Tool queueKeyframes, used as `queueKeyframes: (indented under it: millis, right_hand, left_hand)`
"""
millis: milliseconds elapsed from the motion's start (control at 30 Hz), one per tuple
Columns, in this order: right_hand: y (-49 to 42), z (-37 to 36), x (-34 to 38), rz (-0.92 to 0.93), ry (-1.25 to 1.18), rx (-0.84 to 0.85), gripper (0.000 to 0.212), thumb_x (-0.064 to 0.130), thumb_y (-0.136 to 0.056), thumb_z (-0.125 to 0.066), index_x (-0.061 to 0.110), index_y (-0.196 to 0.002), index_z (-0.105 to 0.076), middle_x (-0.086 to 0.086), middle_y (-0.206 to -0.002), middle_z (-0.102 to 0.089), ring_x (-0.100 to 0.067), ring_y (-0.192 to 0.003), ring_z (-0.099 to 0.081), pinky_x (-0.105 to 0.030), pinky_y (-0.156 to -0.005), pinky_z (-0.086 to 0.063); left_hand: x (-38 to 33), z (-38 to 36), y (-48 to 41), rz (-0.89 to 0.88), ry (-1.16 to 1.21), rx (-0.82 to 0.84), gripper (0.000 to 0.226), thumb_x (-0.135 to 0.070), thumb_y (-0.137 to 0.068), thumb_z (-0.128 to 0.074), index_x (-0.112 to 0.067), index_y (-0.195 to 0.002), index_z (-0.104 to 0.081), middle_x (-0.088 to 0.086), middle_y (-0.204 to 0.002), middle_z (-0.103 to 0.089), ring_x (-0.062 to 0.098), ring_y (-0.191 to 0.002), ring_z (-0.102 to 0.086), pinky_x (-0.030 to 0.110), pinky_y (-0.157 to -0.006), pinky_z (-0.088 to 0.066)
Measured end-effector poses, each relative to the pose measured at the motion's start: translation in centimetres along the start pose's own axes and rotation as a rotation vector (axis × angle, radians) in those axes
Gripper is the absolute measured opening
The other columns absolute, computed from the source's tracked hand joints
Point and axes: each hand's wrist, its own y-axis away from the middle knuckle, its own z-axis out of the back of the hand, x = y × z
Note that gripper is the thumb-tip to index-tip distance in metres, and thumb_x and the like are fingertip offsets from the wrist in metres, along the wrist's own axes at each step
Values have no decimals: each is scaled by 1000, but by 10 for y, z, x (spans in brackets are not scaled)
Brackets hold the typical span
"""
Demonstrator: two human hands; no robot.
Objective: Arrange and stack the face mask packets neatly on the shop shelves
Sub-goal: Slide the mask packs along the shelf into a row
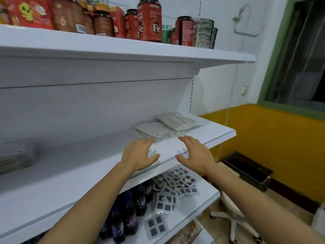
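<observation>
Head view, shop shelving, white and 3 tiers deep. On the middle shelf (202, 138), toward its right end and close to the back panel, 2 loose piles of face mask packets (167, 126): white, flat, overlapping, the right pile set further back than the left and askew to it. Just in front of them, 2 bare hands held out over the shelf's front half, palms down. Left hand (139, 154) with fingers straight and spread, thumb out to the right, fingertips at or just short of the near edge of the left pile; contact too close to call. Right hand (195, 152) likewise flat and relaxed, fingers fanned, thumb pointing left, near the right pile but apart from it. Nothing gripped in either hand. Far left on the same shelf, blurred, another grey stack of flat packets (15, 159). On the top shelf (123, 50), red jars (149, 20) marked "Fe", brown jars, red boxes and a silver pack. On the bottom shelf (193, 208), dark soft-drink bottles (130, 219) upright at left, beside a scatter of clear blister packs (174, 184) with dark squares. At right, yellow-and-white wall, green-framed window (295, 55), a dark tray (248, 170) on the floor, and the white base of a swivel stool (232, 215).
</observation>
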Motion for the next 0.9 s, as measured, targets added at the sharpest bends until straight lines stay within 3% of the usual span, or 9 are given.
queueKeyframes:
  millis: [200,467,600,667,733,800,900]
  right_hand:
    - [-32,-12,-53,4,-163,61,71,48,-89,-58,21,-149,-29,-2,-154,-32,-22,-137,-35,-39,-108,-36]
    - [-95,-67,-35,166,-243,57,83,63,-73,-39,17,-142,-43,-3,-144,-47,-24,-129,-46,-36,-105,-34]
    - [-141,-77,-35,203,-265,60,67,47,-82,-56,19,-142,-43,-1,-145,-46,-20,-131,-44,-31,-105,-33]
    - [-169,-76,-38,200,-268,50,71,53,-80,-51,19,-142,-43,-3,-146,-46,-23,-130,-45,-33,-105,-37]
    - [-192,-79,-38,163,-310,42,74,58,-78,-48,19,-142,-43,-4,-145,-47,-25,-127,-47,-37,-103,-42]
    - [-212,-86,-38,142,-363,30,69,53,-84,-56,19,-142,-42,-5,-144,-46,-24,-129,-44,-36,-105,-38]
    - [-238,-101,-30,121,-329,94,61,45,-94,-53,19,-146,-35,-4,-151,-39,-21,-138,-34,-32,-112,-28]
  left_hand:
    - [-13,-25,-29,151,162,42,83,-69,-75,-34,-28,-147,-34,-3,-150,-41,21,-136,-40,39,-106,-34]
    - [30,-51,-68,285,206,-62,65,-53,-89,-56,-27,-145,-37,-2,-147,-45,22,-130,-45,34,-103,-39]
    - [44,-71,-113,422,335,-99,64,-47,-91,-56,-26,-146,-34,1,-148,-42,22,-133,-39,34,-104,-36]
    - [48,-82,-132,466,371,-95,59,-46,-92,-54,-25,-144,-37,1,-148,-41,23,-134,-39,34,-104,-35]
    - [49,-91,-145,443,351,-43,41,-43,-93,-52,-26,-131,-52,1,-138,-51,25,-127,-47,35,-98,-40]
    - [52,-97,-150,401,323,-22,27,-40,-92,-52,-26,-113,-62,0,-124,-61,24,-113,-57,32,-87,-45]
    - [58,-106,-146,431,433,-53,33,-31,-91,-51,-29,-123,-60,-4,-129,-59,21,-111,-58,32,-89,-47]
